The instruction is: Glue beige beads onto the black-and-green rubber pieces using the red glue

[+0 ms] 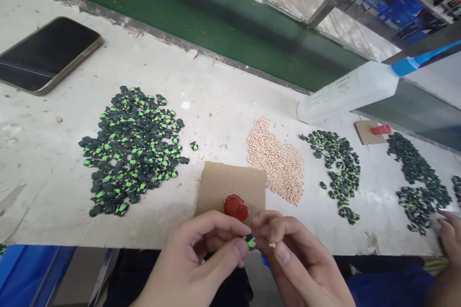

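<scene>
Pinched between the thumb and forefinger of my left hand (211, 254) is a small black-and-green piece (249, 241). My right hand (291, 254) grips a tiny beige bead-like piece (272, 244) at its fingertips, close beside the black-and-green one. Just beyond my hands lies a cardboard square (230, 180) with a round red cap or dish (235, 207) on it, partly covered by my fingers. A heap of similar black-and-green pieces (135, 148) is to the left. Many beige pieces (275, 160) are spread right of the cardboard.
A smartphone (50, 53) lies at the far left. A white squeeze bottle (349, 91) with a blue nozzle stands at the back right. More black-and-green pieces (336, 168) and a card with a red tube (381, 129) are on the right. Another person's hand (450, 235) is at the right edge.
</scene>
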`<state>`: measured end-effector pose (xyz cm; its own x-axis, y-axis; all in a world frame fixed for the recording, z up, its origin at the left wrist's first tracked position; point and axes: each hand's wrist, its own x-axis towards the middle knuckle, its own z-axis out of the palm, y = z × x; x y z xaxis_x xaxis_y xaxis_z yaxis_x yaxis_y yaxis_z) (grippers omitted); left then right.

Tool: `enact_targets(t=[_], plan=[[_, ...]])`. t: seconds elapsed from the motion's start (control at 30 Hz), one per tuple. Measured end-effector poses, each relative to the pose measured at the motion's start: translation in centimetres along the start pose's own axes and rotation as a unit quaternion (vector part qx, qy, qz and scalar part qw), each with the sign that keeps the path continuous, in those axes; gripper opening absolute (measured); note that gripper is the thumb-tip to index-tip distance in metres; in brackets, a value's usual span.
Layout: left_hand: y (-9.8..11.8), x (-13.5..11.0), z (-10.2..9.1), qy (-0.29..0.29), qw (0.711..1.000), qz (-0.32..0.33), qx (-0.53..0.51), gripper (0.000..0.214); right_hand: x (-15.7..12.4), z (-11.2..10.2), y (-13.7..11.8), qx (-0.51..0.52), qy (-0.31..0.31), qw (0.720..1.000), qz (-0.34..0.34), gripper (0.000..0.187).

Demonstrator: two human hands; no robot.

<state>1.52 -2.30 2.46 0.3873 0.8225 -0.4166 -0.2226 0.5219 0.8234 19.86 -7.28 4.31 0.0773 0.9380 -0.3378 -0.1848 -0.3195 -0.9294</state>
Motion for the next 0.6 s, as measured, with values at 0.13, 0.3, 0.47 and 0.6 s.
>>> enact_targets(t=[0.13,0.3,0.47,0.6], plan=[[-0.3,0.2,-0.2,-0.047,0.999,-0.002,0.011,0.017,-0.2,0.6,-0.3,-0.003,0.012,1.0,-0.009,0.012],[-0.4,0.4,-0.7,-0.067,0.997,0.01,0.029,0.016,-0.4,1.0,-0.6,-0.017,0.026,0.999,-0.019,0.009],[-0.2,0.3,-0.4,-0.059,0.997,0.014,0.054,0.014,-0.4,1.1,-0.9,-0.061,0.002,0.998,-0.023,0.01],[0.2,0.1,-0.5,-0.052,0.996,0.021,0.071,0.015,-0.3,1.6,-1.2,-0.083,0.057,0.995,-0.027,0.012]])
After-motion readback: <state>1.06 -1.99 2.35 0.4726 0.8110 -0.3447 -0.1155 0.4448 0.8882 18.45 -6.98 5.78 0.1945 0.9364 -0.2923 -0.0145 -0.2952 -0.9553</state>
